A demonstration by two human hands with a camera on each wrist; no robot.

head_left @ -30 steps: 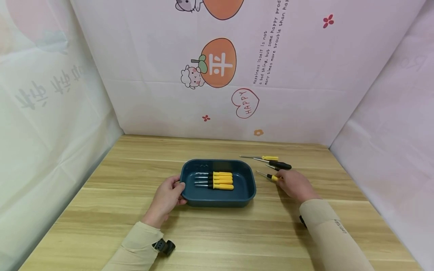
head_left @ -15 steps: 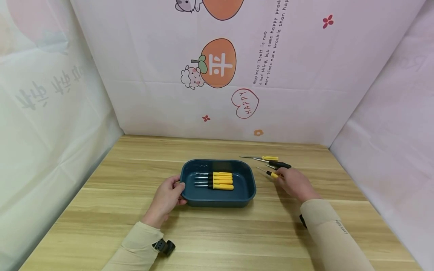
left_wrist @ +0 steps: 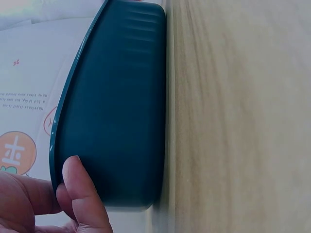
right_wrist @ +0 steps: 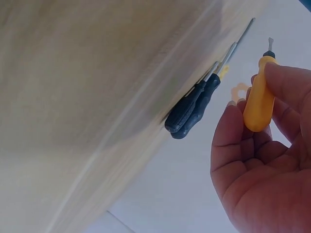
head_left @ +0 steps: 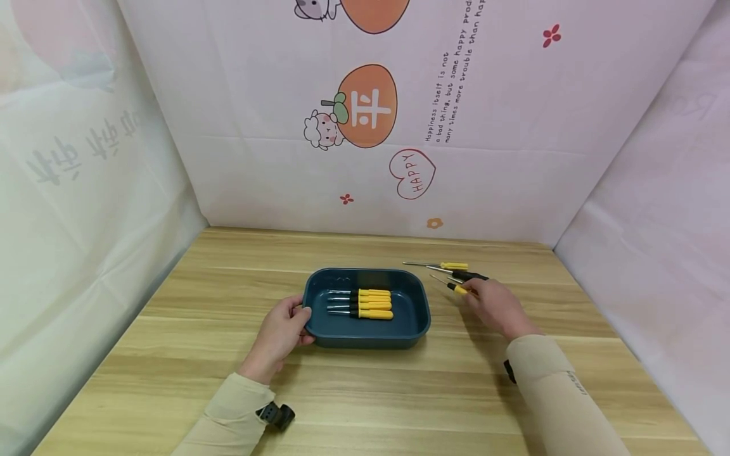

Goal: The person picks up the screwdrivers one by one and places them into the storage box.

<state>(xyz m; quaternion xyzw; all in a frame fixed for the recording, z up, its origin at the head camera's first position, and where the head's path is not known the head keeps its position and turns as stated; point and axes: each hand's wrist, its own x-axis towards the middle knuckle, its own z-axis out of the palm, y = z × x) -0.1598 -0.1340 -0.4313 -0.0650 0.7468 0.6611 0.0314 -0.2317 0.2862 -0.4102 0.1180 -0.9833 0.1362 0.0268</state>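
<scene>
In the head view my left hand (head_left: 278, 335) grips the left end of a dark blue plastic box (head_left: 365, 342), thumb over the rim. The left wrist view shows the fingers against the box's outer wall (left_wrist: 114, 102). Inside, several screwdrivers with yellow handles (head_left: 375, 305) lie side by side, shafts to the left. My right hand (head_left: 499, 310), right of the box, pinches a screwdriver (right_wrist: 260, 99) by its yellow handle. Its black collar and thin shaft stick out, a flat tip showing in the right wrist view. The held screwdriver appears just off the table.
Beyond my right hand lie two black-handled screwdrivers (right_wrist: 187, 109), close together, partly hidden by the hand in the head view. Behind them is a long screwdriver with a yellow handle (head_left: 454, 266). White printed cloth (head_left: 256, 171) stands around the wooden table (head_left: 365, 392).
The held screwdriver has swung, its tip shifting away from me and its shaft slanting more. My right hand has moved only slightly. The left hand and the box stay as they were.
</scene>
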